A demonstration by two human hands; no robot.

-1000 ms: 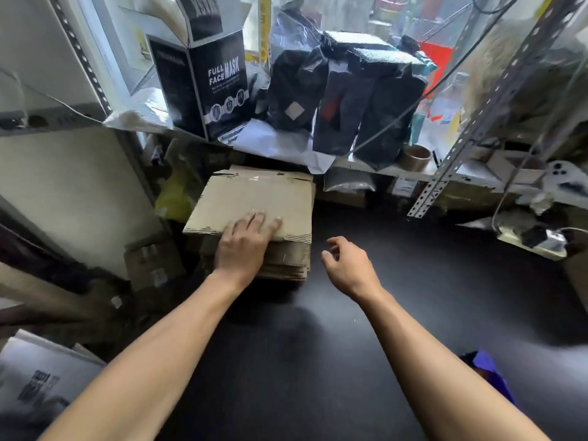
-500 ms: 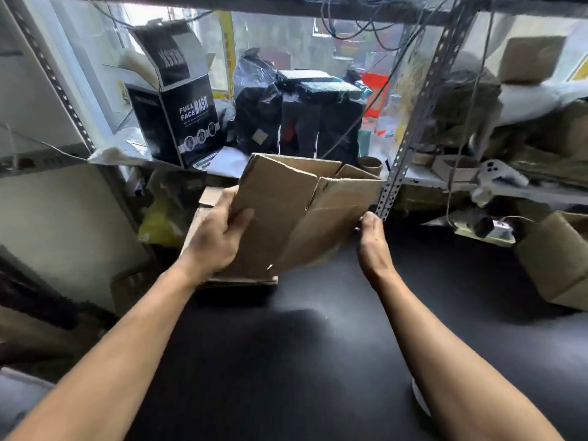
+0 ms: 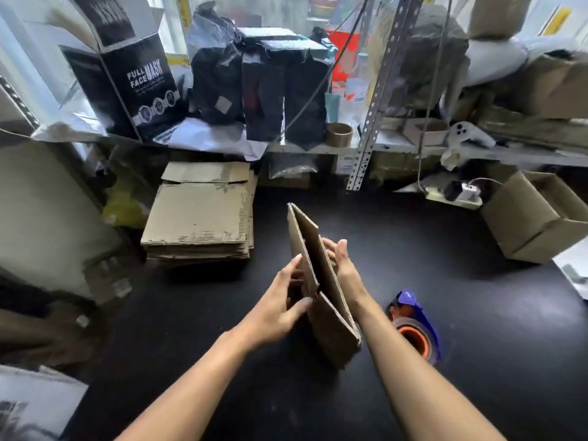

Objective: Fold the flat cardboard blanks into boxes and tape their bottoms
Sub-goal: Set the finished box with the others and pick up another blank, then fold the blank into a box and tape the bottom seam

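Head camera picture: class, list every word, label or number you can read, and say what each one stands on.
"FULL FACE MASK": white letters on the front of the tall black cardboard carton on the shelf.
Large white letters on that carton's raised top flap: upside down, blurred, unreadable.
Small print and round icons under the title: too small.
White stickers on the black foil bags: unreadable.

A black face-mask carton point(image 3: 140, 81) stands beside dark pouches point(image 3: 264, 87).
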